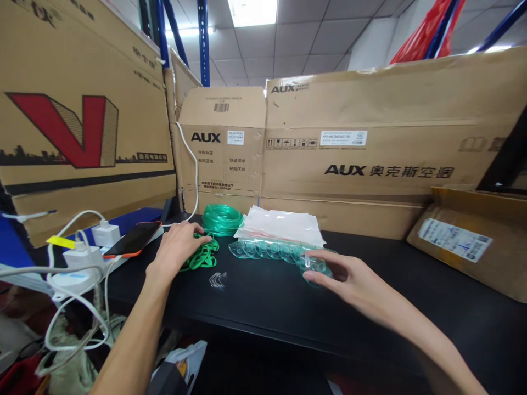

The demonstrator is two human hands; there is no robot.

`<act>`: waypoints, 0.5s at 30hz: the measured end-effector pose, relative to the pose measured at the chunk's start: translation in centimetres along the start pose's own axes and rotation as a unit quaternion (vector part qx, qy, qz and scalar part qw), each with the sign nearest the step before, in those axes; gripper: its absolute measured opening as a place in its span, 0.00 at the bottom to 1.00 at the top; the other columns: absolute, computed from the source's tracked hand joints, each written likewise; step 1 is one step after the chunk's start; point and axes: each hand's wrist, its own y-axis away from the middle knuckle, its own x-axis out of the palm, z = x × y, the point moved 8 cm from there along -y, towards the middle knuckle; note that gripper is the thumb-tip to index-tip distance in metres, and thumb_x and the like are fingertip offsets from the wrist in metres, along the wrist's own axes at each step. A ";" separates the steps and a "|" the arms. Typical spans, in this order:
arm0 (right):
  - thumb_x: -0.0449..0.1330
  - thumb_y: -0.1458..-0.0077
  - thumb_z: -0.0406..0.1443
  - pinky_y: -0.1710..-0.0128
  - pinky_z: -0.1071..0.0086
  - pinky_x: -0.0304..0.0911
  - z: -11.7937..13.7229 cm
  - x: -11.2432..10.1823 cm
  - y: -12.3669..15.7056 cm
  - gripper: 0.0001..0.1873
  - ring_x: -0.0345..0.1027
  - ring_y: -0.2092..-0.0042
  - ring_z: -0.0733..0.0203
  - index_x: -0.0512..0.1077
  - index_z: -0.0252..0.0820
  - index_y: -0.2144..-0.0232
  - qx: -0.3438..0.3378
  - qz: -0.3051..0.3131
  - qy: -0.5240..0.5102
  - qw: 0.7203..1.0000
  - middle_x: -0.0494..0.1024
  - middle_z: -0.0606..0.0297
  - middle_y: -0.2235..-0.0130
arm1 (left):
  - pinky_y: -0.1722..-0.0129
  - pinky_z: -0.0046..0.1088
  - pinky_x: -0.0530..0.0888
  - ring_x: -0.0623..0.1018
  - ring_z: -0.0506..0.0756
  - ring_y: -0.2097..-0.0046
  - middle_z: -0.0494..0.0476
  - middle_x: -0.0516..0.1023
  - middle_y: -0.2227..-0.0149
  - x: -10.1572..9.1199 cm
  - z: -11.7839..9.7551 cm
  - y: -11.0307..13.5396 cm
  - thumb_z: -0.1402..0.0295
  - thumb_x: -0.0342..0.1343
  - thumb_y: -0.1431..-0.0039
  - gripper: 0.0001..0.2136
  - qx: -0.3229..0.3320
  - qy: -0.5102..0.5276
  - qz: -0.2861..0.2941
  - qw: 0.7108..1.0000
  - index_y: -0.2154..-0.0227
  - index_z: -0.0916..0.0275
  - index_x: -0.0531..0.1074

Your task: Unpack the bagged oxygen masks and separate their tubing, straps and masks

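Note:
My right hand [340, 274] pinches a clear green plastic face mask [316, 267] between thumb and fingers, at the right end of a row of similar overlapping masks [267, 250]. To the left, my left hand [179, 245] reaches into a small heap of green elastic straps [202, 255], its fingers curled down onto them and partly hidden. Several thin metal strips [218, 280] lie on the black table just in front of the heap.
Behind the straps sits a coil of green tubing [222, 219], beside a stack of white plastic bags [284, 226]. A phone [134, 240] and white chargers with cables [84, 258] occupy the left. Cardboard panels [349, 142] wall the back; a carton [473, 241] stands right.

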 end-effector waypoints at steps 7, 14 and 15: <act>0.63 0.44 0.52 0.55 0.58 0.68 1.1 0.9 0.0 0.23 0.73 0.60 0.54 0.75 0.58 0.47 -0.021 -0.031 -0.021 0.999 0.82 0.69 0.52 | 0.54 0.35 0.71 0.79 0.62 0.55 0.55 0.83 0.58 -2.4 -7.5 2.6 0.46 0.49 0.36 0.22 0.081 0.233 0.032 0.968 0.62 0.57 0.80; 0.66 0.43 0.42 0.51 0.59 0.69 3.2 1.1 0.3 0.20 0.76 0.51 0.52 0.77 0.50 0.48 -0.090 -0.088 -0.020 0.992 0.82 0.64 0.50 | 0.51 0.33 0.73 0.79 0.58 0.57 0.57 0.83 0.63 2.1 -17.5 7.3 0.45 0.50 0.36 0.25 0.181 0.510 0.283 0.792 0.66 0.63 0.82; 0.66 0.43 0.42 0.50 0.58 0.69 3.3 1.3 0.3 0.20 0.75 0.51 0.52 0.76 0.50 0.48 -0.093 -0.087 -0.015 0.992 0.81 0.64 0.50 | 0.50 0.34 0.73 0.79 0.58 0.57 0.57 0.83 0.63 2.7 -17.8 7.3 0.46 0.52 0.36 0.25 0.171 0.537 0.291 0.773 0.66 0.64 0.82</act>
